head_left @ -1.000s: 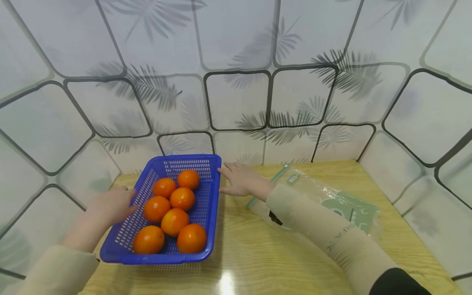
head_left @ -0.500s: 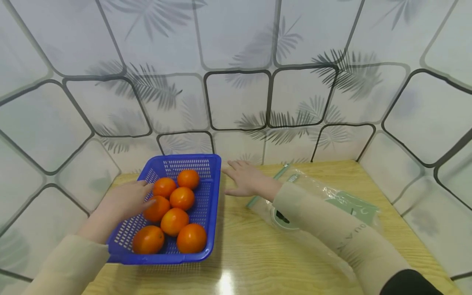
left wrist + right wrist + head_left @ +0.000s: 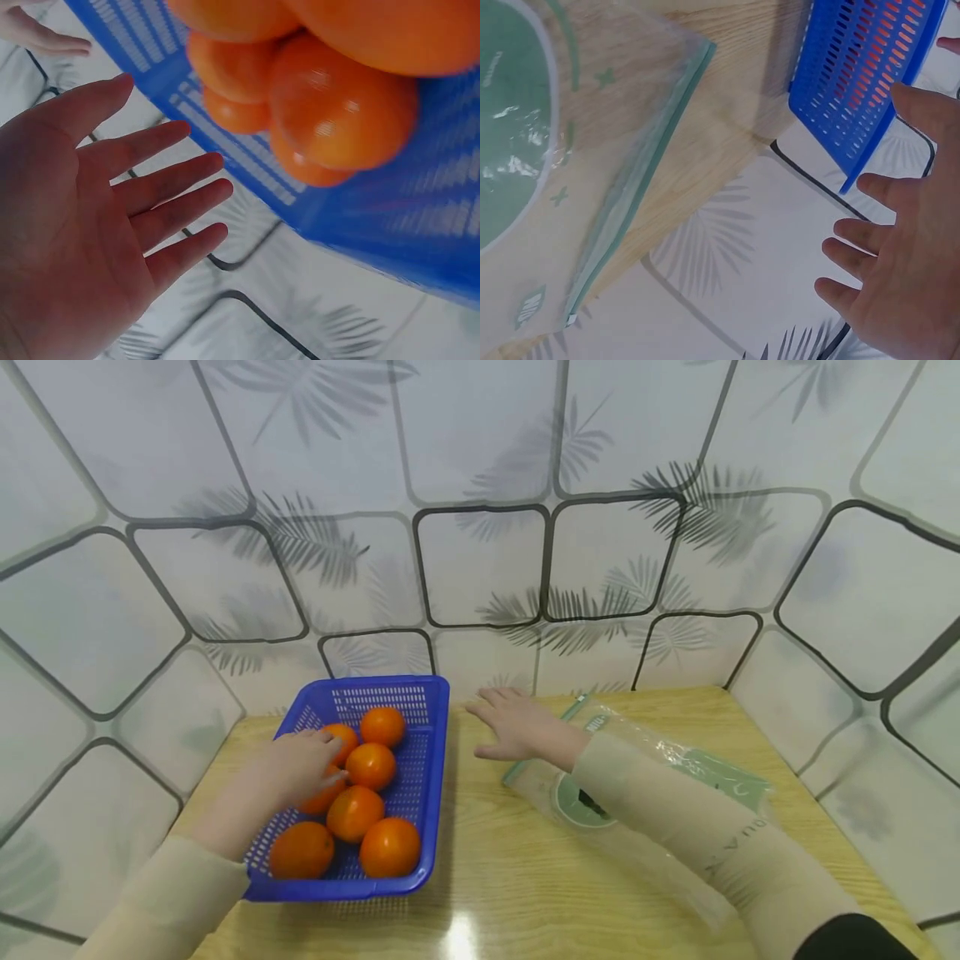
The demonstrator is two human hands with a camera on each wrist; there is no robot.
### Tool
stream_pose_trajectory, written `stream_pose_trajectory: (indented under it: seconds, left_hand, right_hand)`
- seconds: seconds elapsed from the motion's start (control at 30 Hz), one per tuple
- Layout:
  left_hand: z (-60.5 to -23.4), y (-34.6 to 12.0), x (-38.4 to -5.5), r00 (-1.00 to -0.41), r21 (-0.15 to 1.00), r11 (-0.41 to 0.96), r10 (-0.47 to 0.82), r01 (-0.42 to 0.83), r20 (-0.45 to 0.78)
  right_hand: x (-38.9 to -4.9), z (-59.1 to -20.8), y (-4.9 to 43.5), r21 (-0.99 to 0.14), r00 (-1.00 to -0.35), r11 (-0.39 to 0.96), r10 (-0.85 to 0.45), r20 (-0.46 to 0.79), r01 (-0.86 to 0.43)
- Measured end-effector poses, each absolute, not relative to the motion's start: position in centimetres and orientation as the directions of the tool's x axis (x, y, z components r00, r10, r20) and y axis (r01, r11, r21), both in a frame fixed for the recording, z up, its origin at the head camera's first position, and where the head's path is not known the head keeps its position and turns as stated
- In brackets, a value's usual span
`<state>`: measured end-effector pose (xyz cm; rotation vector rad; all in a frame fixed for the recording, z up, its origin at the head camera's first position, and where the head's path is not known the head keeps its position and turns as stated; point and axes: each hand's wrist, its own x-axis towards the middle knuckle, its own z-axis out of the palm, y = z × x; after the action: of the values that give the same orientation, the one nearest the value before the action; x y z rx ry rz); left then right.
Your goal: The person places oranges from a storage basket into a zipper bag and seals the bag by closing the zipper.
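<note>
A blue plastic basket (image 3: 426, 777) with slotted walls stands on the left of the table, holding several oranges (image 3: 371, 766). Over its left side my left hand (image 3: 288, 768) hovers, covering part of two oranges; in the left wrist view its fingers (image 3: 176, 176) are spread and the palm holds nothing. To the right of the basket, my right hand (image 3: 521, 724) is held with straight, spread fingers, apart from the rim. Under the right forearm lies a clear zip bag (image 3: 720, 777) with green print and a green zip strip (image 3: 649, 176), flat on the table.
The wooden table (image 3: 517, 877) fits into a corner of walls (image 3: 483, 568) patterned with grey leaves and dark lines. Walls rise close behind the basket and at both sides.
My left hand has moved from the basket's left rim rightward over the oranges. My right hand has drawn away from the right rim, a little to the right. The basket stays put.
</note>
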<state>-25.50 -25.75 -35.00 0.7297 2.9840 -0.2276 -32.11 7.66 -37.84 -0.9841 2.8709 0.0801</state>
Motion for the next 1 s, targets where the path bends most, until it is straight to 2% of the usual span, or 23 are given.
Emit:
stream_pose_trajectory:
  seconds: [0.23,0.37,0.63,1.0]
  left_hand:
    - [-33.8,-22.3,-25.0,-0.822,-0.191,0.805,0.569,0.561,-0.018]
    - [-33.4,-21.1,-25.5,-0.814,-0.218,0.791,0.579,0.572,-0.034]
    - [-33.0,-19.2,-26.5,-0.806,-0.183,0.790,0.592,0.585,-0.020]
    - [-32.8,-16.7,-27.8,-0.782,-0.194,0.762,0.621,0.617,-0.046]
  right_hand:
    - [-32.0,-38.2,9.2,0.063,-0.800,0.799,-0.591,-0.102,-0.598]
    - [-31.7,-38.1,10.1,0.067,-0.802,0.801,-0.587,-0.107,-0.595]
    - [-31.3,-38.0,11.5,0.091,-0.804,0.799,-0.585,-0.106,-0.594]
    - [-31.0,-38.0,13.6,0.094,-0.821,0.818,-0.555,-0.132,-0.568]
